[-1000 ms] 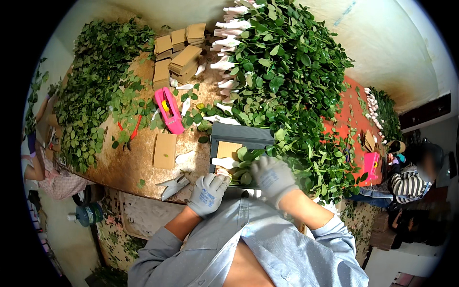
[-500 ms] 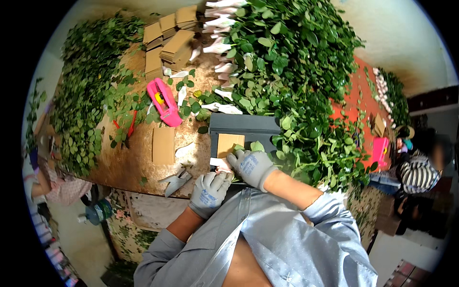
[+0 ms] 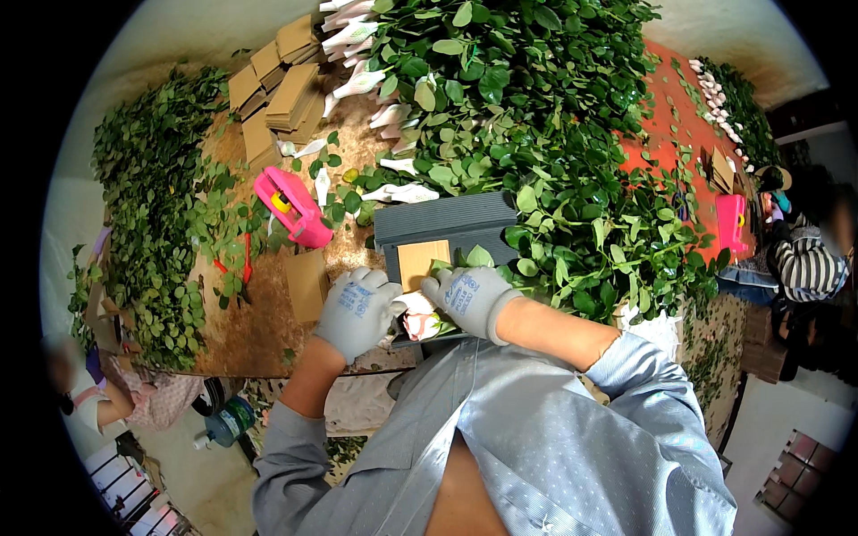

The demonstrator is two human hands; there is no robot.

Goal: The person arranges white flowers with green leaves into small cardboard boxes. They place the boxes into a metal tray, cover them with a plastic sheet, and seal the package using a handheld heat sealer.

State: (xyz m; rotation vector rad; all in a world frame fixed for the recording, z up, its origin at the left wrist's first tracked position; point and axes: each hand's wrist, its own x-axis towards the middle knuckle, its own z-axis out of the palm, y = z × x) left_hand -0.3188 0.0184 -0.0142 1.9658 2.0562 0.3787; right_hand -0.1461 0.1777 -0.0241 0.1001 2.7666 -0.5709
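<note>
A pale pink-and-white rose bloom (image 3: 422, 320) lies between my hands at the near edge of a dark ridged tray (image 3: 444, 217). My right hand (image 3: 474, 302), in a grey glove, is closed around the rose's leafy stem just right of the bloom. At the bloom's left side is my left hand (image 3: 359, 311), also gloved, with its fingers curled inward; what they hold, if anything, is hidden. A piece of tan cardboard (image 3: 424, 261) lies on the tray just beyond the bloom.
Left of the tray are a pink tape dispenser (image 3: 293, 207), a cardboard sheet (image 3: 307, 284) and a red-handled tool (image 3: 247, 259). Cardboard stacks (image 3: 290, 98) stand farther back. Leafy stems with white-sleeved heads (image 3: 357, 82) are heaped beyond and right. Other people are at both sides.
My left hand has moved up and left off the bloom, which now shows more openly. The grey metal tool and the white sleeve beside that hand are no longer visible. The view has shifted slightly.
</note>
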